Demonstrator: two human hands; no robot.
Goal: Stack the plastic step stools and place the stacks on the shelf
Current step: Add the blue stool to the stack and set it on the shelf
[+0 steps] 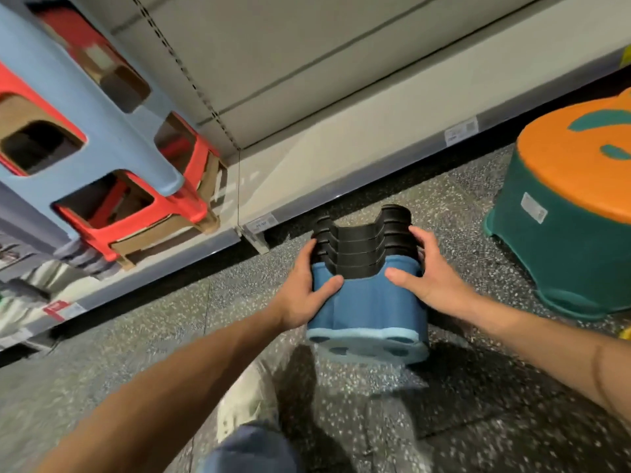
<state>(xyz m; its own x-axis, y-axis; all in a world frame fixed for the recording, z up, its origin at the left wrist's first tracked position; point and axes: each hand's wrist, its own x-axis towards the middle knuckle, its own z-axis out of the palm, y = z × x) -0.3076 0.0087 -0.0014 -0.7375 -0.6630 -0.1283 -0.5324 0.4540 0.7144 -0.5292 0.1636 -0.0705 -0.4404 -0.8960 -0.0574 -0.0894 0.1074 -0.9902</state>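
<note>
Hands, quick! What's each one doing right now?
Left hand: holding one side of the stack of blue and black plastic step stools.
Right hand: holding the same stack's other side.

**One head-worn view, low and tilted**

Single wide-angle camera here, up on the head, looking forward and down along both forearms. It's close in on the left hand (302, 290) and right hand (435, 279) gripping the stool stack (372, 303), frame rolled so the shelf (341, 145) edge climbs rightward.
</note>
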